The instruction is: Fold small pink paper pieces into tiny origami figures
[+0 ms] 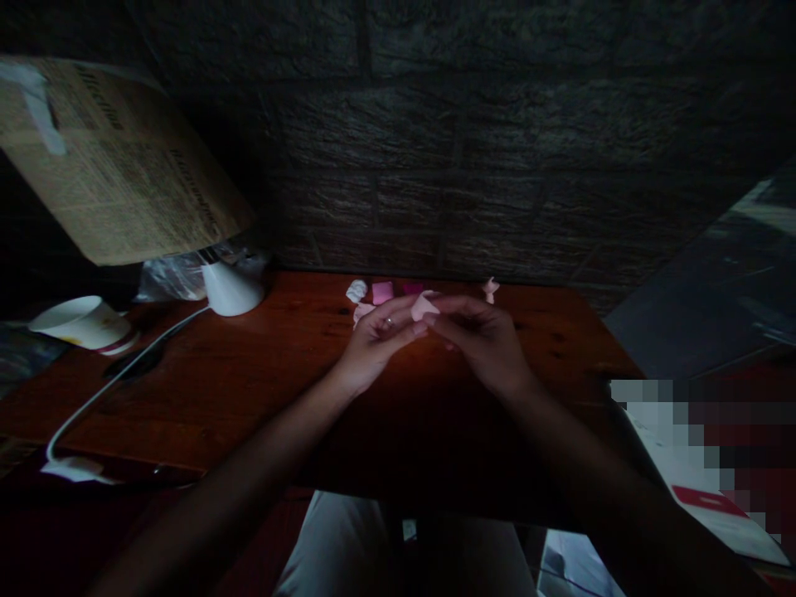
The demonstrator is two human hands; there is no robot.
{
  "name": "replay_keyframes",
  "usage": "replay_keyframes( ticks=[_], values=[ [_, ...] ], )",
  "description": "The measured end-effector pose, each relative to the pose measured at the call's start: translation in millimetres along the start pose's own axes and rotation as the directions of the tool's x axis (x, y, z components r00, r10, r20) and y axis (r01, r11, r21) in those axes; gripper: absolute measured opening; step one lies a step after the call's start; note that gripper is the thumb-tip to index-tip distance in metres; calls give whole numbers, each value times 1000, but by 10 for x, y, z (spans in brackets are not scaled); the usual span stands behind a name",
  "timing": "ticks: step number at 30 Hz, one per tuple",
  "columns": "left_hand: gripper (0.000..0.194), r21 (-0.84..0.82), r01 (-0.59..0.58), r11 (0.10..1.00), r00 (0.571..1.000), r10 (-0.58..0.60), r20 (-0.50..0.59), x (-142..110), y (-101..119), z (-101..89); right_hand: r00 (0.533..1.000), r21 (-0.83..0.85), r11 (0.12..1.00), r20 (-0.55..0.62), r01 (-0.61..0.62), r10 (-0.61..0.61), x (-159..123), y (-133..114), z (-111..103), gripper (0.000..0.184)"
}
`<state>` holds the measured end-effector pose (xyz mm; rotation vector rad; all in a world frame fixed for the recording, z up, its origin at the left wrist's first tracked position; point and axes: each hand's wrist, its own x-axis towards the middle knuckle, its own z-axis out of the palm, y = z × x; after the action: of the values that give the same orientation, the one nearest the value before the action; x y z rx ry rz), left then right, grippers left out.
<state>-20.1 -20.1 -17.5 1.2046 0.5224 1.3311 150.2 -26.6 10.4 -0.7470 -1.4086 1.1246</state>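
Two forearms (267,452) reach forward, their fingers (469,306) apparently pinching a pink piece (424,307).

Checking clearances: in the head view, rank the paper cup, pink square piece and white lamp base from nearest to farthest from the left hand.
1. Pink square piece: just beyond the left hand.
2. White lamp base: off to its left.
3. Paper cup: farther left, past the lamp base.

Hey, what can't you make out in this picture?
All in the head view:
Pale pink piece: its underside, hidden by the fingers.
Dark magenta piece: its lower part, hidden behind the left hand.
Lampshade: its left side, cut off by the picture's edge; its small print, too blurred.
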Motion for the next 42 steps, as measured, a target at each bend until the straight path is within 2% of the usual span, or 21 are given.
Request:
replay_keyframes(
  ticks=[7, 14, 18, 22, 28, 32, 36, 42],
  values=[
    [36, -66, 39, 997, 996, -43, -73, -8, 32, 20, 999, -61, 998, -27, 18, -20, -20, 3, 20, 24],
    [30, -131, 101, 986, 988, -115, -101, 11, 68, 33, 999, -104, 994, -39, 21, -25, -17, -39, 10, 31],
    [23, -204, 173, 964, 976, -195, -94, 22, 70, 1, 987, -199, 977, -130, 73, -100, -7, -38, -14, 24],
    [19, -259, 204, 944, 968, -234, -90, 18, 61, -17, 992, -218, 972, -67, 87, -104, -5, 9, -13, 21],
    [22, -220, 213, 952, 964, -241, -110, 10, 53, -6, 999, -151, 988, 39, 13, -7, -9, 79, 8, 19],
    [26, -185, 210, 960, 964, -235, -123, 10, 43, 0, 999, -114, 993, 31, 32, -29, -12, 104, 24, 15],
    [30, -180, 192, 965, 973, -211, -95, 4, 48, 10, 998, -176, 983, 12, 56, -55, -26, 97, 30, 15],
    [32, -144, 168, 975, 976, -185, -113, -6, 70, 24, 993, -251, 961, 16, 116, -116, -54, 126, 34, 16]
  ],
)
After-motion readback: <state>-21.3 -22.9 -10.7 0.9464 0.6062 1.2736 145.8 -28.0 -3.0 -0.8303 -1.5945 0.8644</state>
